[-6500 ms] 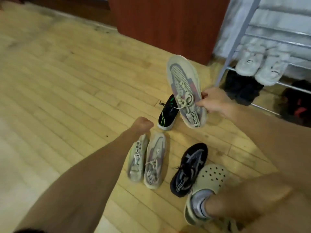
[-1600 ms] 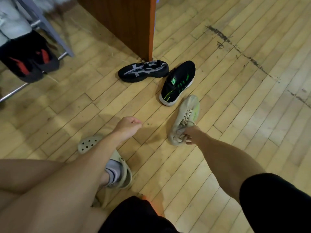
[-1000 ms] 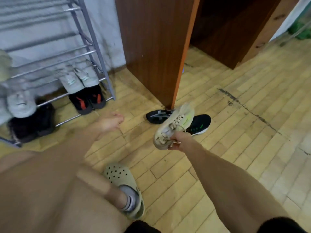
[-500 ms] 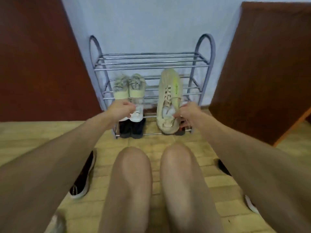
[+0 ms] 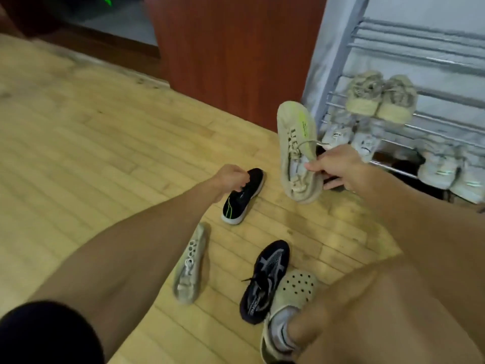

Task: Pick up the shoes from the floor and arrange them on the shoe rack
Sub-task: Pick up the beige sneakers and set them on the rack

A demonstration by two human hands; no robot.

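My right hand [image 5: 338,166] grips a beige sneaker [image 5: 298,151] with a lime streak, held in the air toe-up just left of the metal shoe rack [image 5: 420,48]. My left hand [image 5: 231,177] is curled, fingers closed, over the heel of a black sneaker with green lines [image 5: 242,198] on the floor; a grip is not clear. A second beige sneaker [image 5: 190,264] and a dark navy sneaker [image 5: 265,279] lie on the floor nearer me. The rack holds a beige pair [image 5: 380,98] and pale pairs on lower bars.
A red-brown wooden cabinet [image 5: 231,48] stands left of the rack. My foot in a beige perforated clog [image 5: 291,292] rests beside the navy sneaker. My knee fills the lower right. Wooden floor [image 5: 78,140] stretches left.
The view has swung from the rack down and left to the floor shoes. My right hand still holds the beige sneaker. My left hand has dropped onto the black-and-green sneaker.
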